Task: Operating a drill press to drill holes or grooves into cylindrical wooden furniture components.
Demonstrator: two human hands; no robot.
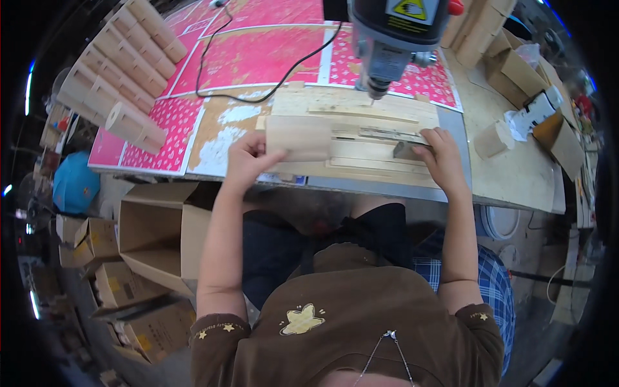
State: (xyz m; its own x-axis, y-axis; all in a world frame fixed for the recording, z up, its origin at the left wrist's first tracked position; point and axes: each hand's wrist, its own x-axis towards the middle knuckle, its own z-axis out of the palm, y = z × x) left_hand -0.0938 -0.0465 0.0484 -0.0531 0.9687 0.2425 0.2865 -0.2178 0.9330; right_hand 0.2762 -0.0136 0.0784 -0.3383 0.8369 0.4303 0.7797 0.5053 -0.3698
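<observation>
Head view: left hand (246,160) grips a wooden block (300,139), twelve o'clock. At two, right hand (445,162) touches a dark piece (403,150); I can't tell its grip.

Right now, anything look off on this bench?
Two things. The black cable trails loose across the pink covering, just beyond the left hand, rather than being tucked away. Left of that hand, white patches mar the brown surface, perhaps wear or peeling.

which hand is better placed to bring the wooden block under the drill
Probably the left hand: it holds the wooden block, while the right hand is apart from it, by the boards.
</observation>
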